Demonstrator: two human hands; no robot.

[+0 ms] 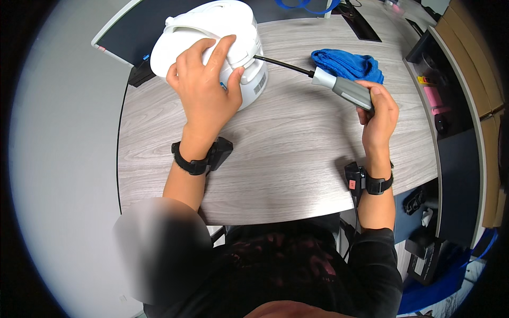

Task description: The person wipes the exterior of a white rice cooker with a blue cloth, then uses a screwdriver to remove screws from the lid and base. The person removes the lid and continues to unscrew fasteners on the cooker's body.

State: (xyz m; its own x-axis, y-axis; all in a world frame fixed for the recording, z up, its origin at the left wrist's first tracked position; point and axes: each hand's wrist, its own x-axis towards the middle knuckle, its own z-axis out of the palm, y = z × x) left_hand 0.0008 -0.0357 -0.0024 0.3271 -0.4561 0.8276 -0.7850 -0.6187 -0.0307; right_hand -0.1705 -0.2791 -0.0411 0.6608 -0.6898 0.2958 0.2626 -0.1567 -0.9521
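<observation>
A white rounded appliance, resembling a rice cooker with a carrying handle, stands tilted or turned at the back left of the desk. My left hand grips its top, fingers spread over the white shell and thumb near the edge. In my right hand is the grey handle end of a screwdriver. Its long black shaft points left, and the tip meets a recess at the appliance's right side. The tip itself is hidden there. Behind the screwdriver handle lies a crumpled blue cloth.
Wood-grain desk lies under both hands. Dark partition panels border it at the back left. On the right stands an open shelf with small items, beside cardboard boxes. A black sensor is strapped to my left wrist, another to my right.
</observation>
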